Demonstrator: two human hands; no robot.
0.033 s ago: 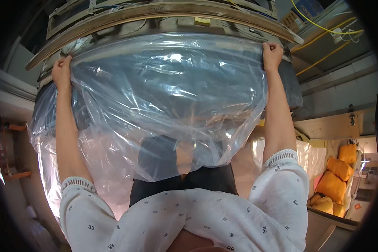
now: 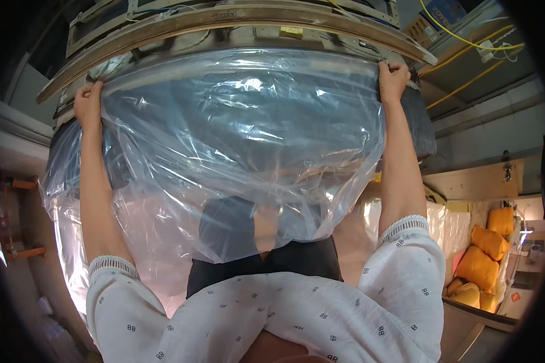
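Observation:
A large clear plastic sheet (image 2: 242, 133) hangs between my two outstretched arms and drapes down toward my lap in shiny wrinkles. My left hand (image 2: 89, 104) is closed in a pinch on its upper left corner. At the upper right corner my right hand (image 2: 393, 80) pinches the sheet too, fingers bent over the edge. Behind the film lies a dark padded surface (image 2: 425, 124), bare only at its right end. The sheet's top edge is pulled fairly straight between the hands.
A long wooden bar (image 2: 248, 15) crosses just beyond both hands. Yellow cables (image 2: 466, 85) run at the upper right, near cardboard boxes (image 2: 421, 30). Orange bundles (image 2: 481, 257) are piled at the right. A wooden board (image 2: 475, 180) stands beside my right forearm.

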